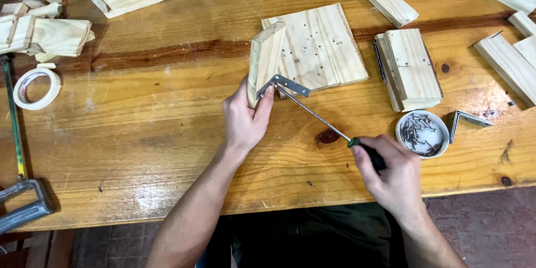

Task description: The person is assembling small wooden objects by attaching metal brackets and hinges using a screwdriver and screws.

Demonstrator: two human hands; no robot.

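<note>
Left hand (244,118) is wrapped around an upright wood block (265,61), thumb pinning a metal angle bracket (283,85) against it, right by a flat pine panel (321,47) mid-tabletop (156,111). Right hand (391,176) is closed round the handle of a long screwdriver (315,116), tip at the bracket. Small white dish of screws (422,133) sits just beside that hand, with a spare bracket (466,120) next to it.
</note>
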